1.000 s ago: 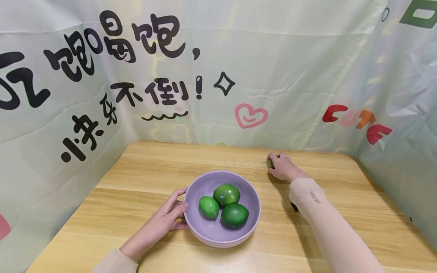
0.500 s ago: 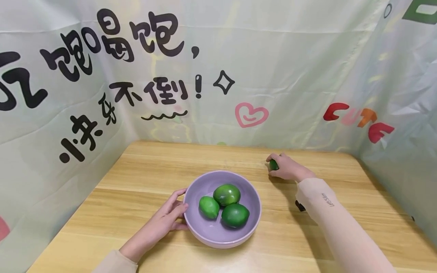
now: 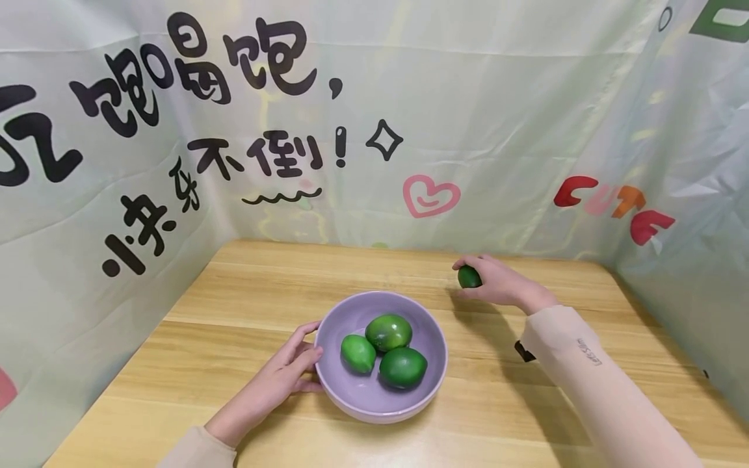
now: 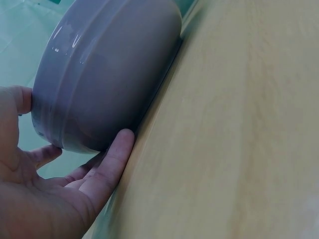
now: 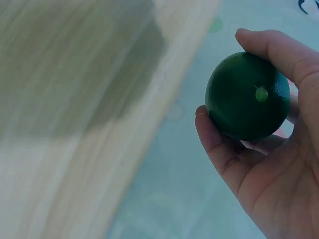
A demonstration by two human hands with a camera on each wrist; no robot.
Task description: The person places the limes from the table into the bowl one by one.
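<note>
Your right hand has its thumb and fingers curled round a small, dark green, round lime-like fruit, and the fruit is off the light wooden tabletop, held in the air at the far right side, well apart from the shallow lilac ceramic bowl. The right wrist view shows the grip clearly: the fruit sits between thumb and fingertips, stem dimple facing the camera, with nothing else touching it. Your left hand is spread and relaxed against the bowl's left side, thumb near the rim and fingers along the base, steadying it; the left wrist view shows those fingers lying flat where the bowl's wall meets the table. Three green fruits already lie together in the bowl: a large mottled one, a small bright one and a dark one. As I judge it, gathering the fruit is mostly done: three are in, and the fourth is lifted but not yet over the bowl. What remains is carrying it across and setting it down beside the others; no other loose fruit shows on the table.
</note>
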